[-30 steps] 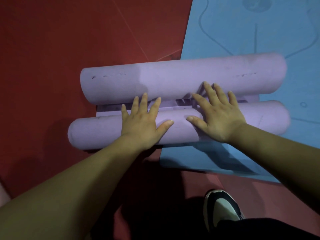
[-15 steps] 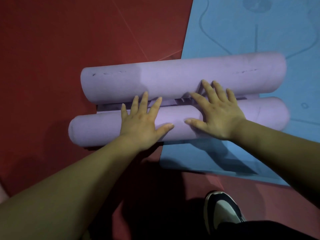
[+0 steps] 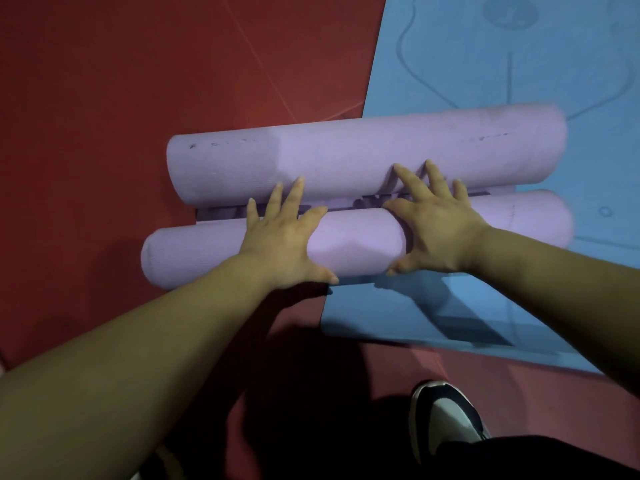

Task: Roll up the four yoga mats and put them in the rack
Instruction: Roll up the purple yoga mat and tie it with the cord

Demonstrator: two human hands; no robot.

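Purple foam, the yoga mat (image 3: 363, 154) lies across the centre of my view as 2 rolls, one at 12 o'clock of the other, joined by a flat strip. I see the left hand (image 3: 280, 237) and the right hand (image 3: 440, 230) both on the near roll (image 3: 356, 247). The fingers are spread and almost straight over its top and the thumbs go down its 6 o'clock side, so they press and do not clench. I judge this hold keeps the roll tight and lets it turn toward 12 o'clock. From 12 to 5 o'clock the mat overlaps a flat blue mat (image 3: 485, 64); toward 9 o'clock it lies on red floor (image 3: 104, 81). No rack is in view
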